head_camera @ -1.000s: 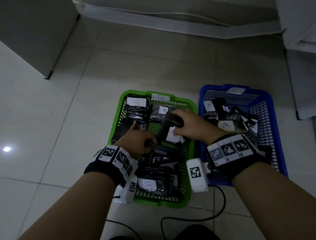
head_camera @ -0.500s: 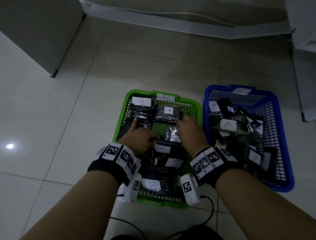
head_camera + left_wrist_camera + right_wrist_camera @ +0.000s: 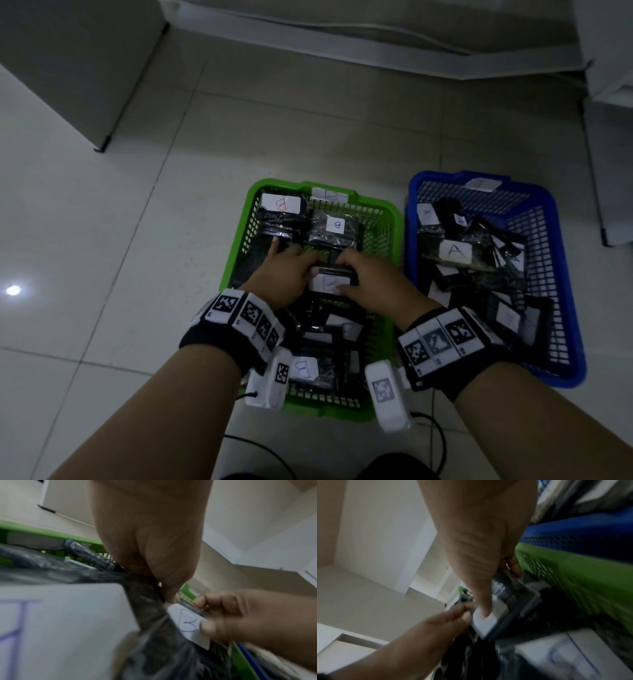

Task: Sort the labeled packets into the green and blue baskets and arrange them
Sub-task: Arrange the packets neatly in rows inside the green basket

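Observation:
The green basket holds several dark packets with white labels marked B. Both hands meet over its middle on one B packet. My left hand pinches the packet's left edge, thumb on top. On the right edge my right hand grips the same packet, thumb pressing the label. In the right wrist view the right thumb lies on the white label. The blue basket to the right holds packets marked A.
Two B packets lie in a row at the green basket's far end. Both baskets sit on a pale tiled floor. A white cabinet stands at far left, another at far right. A black cable trails near my knees.
My right hand came back from the green basket's far right to its middle. Both hands now hold one B packet between them; the left hand barely shifted.

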A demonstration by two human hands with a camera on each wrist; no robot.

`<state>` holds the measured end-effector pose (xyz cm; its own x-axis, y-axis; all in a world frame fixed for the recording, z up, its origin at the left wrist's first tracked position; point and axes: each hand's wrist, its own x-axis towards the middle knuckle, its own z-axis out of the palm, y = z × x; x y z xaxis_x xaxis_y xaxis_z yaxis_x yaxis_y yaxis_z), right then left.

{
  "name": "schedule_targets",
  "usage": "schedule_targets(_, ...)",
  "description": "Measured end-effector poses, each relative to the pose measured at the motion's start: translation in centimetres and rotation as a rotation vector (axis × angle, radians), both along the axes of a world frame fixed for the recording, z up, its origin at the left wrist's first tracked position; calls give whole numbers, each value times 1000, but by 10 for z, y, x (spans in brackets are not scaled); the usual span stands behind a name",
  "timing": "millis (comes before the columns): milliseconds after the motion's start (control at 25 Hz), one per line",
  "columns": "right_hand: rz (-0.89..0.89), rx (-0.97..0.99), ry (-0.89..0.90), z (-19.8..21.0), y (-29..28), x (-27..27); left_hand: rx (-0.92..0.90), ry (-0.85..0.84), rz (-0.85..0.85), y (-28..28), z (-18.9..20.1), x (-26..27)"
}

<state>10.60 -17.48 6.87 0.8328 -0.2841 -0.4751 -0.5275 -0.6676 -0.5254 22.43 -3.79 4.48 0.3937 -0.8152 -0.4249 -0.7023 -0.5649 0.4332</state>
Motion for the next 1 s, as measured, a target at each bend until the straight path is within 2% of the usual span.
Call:
schedule_targets(40,-11,22,21,-1,1,0,-80,79,82,-1,1,0)
schedule_targets(120,-9,-51,28,-7,-4,0,-190,212,252,-1,5,1)
schedule_targets(200,54,-218,32,-12,-10,0,-222,188,317,-3,6,2)
schedule_targets(280,30,-343,-15,-14,-11,0,-238,123,372,-5,3,3)
schedule_targets(400,-43,-315,-150,-10,-6,-3,-270,97,486,-11,-1,2)
schedule_targets(560,187,-372,-48,-11,-3,-14,-253,114,505,-13,-4,-3)
schedule_targets(760,161,-358,-73,-13,-6,-14,-295,133,547,-11,-1,-5)
schedule_targets(840,166,-363,-91,-14,-7,-13,-277,188,599,-12,3,-4)
schedule_targets(1000,207,-366,-61,-19,-9,-12,-267,278,587,-15,6,-3)
